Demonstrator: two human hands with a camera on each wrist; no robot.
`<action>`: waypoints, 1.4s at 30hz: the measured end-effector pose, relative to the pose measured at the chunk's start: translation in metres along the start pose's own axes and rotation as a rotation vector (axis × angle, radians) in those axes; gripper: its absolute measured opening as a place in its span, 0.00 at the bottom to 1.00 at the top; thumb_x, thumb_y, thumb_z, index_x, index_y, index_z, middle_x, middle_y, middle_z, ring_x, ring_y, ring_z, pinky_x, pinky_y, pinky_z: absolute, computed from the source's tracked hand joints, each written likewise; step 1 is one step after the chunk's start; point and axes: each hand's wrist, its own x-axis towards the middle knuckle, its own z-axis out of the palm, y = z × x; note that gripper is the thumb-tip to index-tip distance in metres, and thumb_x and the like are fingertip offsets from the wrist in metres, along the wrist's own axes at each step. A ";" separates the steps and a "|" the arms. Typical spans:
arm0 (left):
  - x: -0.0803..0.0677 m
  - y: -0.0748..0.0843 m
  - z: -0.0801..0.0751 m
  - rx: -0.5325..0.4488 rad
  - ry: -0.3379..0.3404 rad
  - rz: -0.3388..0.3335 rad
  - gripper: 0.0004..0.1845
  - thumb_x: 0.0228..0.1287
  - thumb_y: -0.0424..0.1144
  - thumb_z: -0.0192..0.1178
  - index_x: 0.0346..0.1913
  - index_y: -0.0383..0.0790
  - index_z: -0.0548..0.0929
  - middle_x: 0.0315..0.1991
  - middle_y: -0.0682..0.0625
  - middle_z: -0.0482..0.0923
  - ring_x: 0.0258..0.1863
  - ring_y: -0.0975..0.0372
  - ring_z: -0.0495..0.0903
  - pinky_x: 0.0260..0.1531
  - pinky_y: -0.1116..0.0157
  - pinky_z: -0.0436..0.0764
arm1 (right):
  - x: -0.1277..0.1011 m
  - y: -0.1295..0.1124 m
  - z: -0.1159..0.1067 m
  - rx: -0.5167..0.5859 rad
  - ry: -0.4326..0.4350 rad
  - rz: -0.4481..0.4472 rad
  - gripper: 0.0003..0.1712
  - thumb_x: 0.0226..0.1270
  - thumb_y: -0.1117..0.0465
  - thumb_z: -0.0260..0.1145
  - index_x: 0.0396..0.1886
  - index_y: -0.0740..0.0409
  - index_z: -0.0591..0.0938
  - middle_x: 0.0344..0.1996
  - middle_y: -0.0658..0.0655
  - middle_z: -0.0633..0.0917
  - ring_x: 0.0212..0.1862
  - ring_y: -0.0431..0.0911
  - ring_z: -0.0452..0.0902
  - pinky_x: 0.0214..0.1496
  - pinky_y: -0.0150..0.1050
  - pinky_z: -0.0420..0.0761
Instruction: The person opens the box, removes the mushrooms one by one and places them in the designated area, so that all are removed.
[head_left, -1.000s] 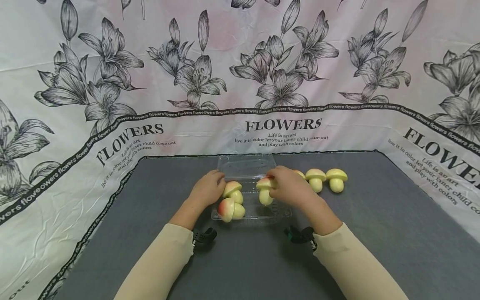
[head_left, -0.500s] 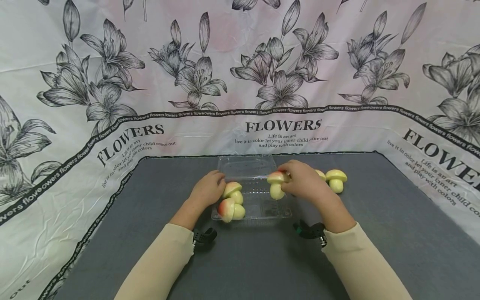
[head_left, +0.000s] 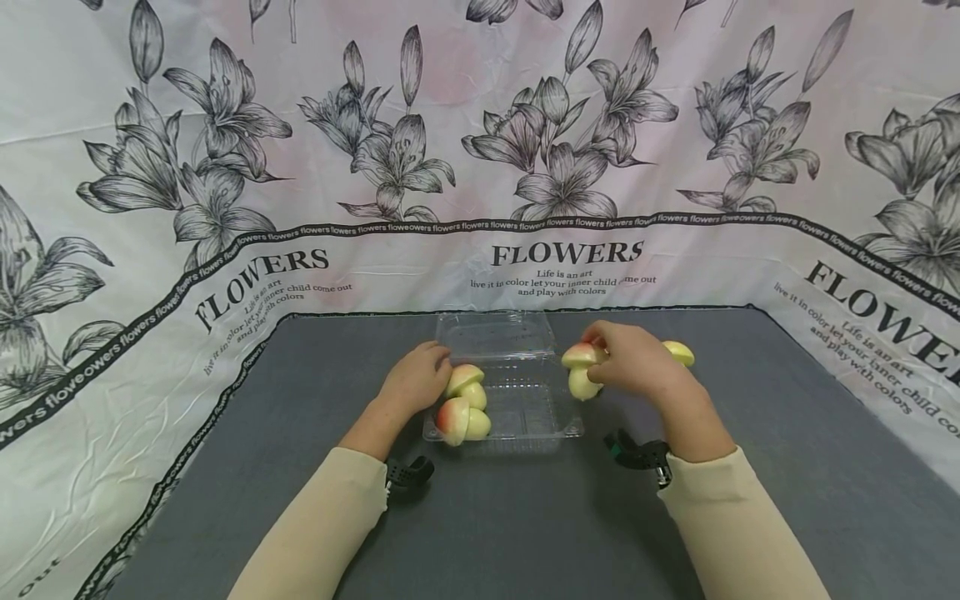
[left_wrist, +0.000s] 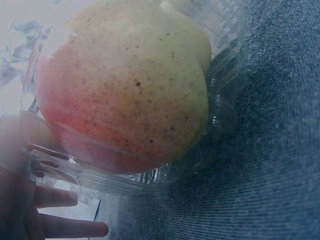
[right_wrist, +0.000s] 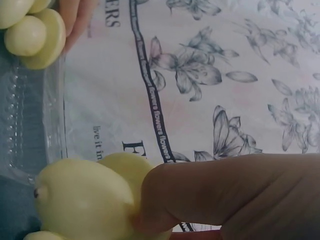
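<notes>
Holding a mushroom (head_left: pixel 581 371) by its cap, the right hand (head_left: pixel 637 367) pinches it with curled fingers just past the right edge of the clear tray (head_left: pixel 517 421), above the grey mat (head_left: pixel 750 467). The step in hand looks like moving this mushroom between the tray and the mat; which direction cannot be told. The next move calls for a steady carry and a gentle set-down on the stem, so the mushroom does not roll. Two more mushrooms (head_left: pixel 463 404) lie at the left end of the tray. The left hand (head_left: pixel 416 379) rests on the left rim with fingers loosely curled, touching the upper one. Another mushroom (head_left: pixel 678 352) is partly hidden behind the right hand.
</notes>
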 end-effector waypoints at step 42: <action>-0.001 0.001 -0.002 0.012 -0.004 0.002 0.23 0.80 0.42 0.47 0.68 0.35 0.79 0.73 0.37 0.68 0.71 0.44 0.69 0.68 0.45 0.72 | 0.013 0.025 0.018 -0.058 -0.250 0.081 0.26 0.51 0.71 0.63 0.54 0.70 0.79 0.42 0.60 0.82 0.35 0.50 0.75 0.34 0.40 0.78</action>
